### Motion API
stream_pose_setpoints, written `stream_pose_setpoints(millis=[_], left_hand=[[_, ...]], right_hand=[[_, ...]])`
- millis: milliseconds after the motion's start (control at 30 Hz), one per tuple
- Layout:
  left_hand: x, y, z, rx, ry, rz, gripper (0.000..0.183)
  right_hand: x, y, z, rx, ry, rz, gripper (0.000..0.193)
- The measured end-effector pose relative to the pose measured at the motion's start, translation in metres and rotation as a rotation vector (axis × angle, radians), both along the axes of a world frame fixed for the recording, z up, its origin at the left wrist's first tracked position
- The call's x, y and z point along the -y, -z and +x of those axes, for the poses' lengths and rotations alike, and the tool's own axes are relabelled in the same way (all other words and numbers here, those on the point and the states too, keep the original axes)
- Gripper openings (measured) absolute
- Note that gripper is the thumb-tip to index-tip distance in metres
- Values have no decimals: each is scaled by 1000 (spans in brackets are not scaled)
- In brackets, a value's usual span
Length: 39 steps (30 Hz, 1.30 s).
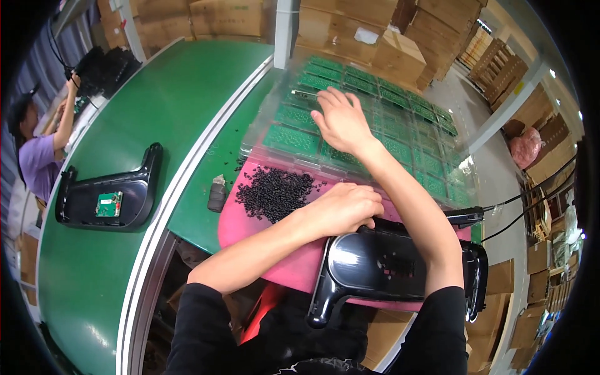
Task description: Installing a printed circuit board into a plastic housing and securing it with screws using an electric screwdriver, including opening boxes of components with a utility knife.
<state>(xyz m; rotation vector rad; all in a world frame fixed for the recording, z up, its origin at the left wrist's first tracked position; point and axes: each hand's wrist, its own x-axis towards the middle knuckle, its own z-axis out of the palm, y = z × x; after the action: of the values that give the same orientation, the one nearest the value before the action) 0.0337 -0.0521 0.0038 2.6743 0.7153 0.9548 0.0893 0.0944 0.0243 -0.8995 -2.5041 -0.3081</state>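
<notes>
My right hand (342, 125) reaches across a transparent plastic tray (312, 164) of green circuit boards (290, 139), fingers spread and holding nothing visible. Closer to me, my left hand (353, 205) is curled with its fingers bent down at the upper edge of a glossy black plastic housing (369, 262). Whatever those fingers pinch is hidden. The housing lies on a pink mat (287, 265), its long arm pointing toward me at the left. Beside my left wrist spreads a pile of small black parts (275, 190).
A dark, stubby object (217, 195) stands left of the pile. On the green conveyor belt (200, 81) rests another black housing (134, 181) with a circuit board (109, 204) inside. Across the belt, a person in purple (40, 156) handles black parts. Cardboard boxes (400, 56) stand behind the trays.
</notes>
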Motion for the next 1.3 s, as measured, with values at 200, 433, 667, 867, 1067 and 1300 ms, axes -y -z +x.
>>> stream_pose_setpoints(millis=[200,433,667,867,1067,1300], left_hand=[[14,-36,-5,153,-194,340,34],[28,-58,-6,160,-421,321,75],[34,-65,21,116,-187,330,67],[26,-75,32,63,-29,139,68],[18,-54,29,22,87,-111,64],[36,-28,27,-161,84,-419,61]], right_hand=[[76,-66,73,-386,-218,-48,23],[169,-78,165,-491,-158,-347,22],[209,-68,221,-541,126,-216,23],[234,-72,257,-686,182,-804,27],[241,-54,251,-604,187,-924,81],[231,-9,261,-400,124,-883,71]])
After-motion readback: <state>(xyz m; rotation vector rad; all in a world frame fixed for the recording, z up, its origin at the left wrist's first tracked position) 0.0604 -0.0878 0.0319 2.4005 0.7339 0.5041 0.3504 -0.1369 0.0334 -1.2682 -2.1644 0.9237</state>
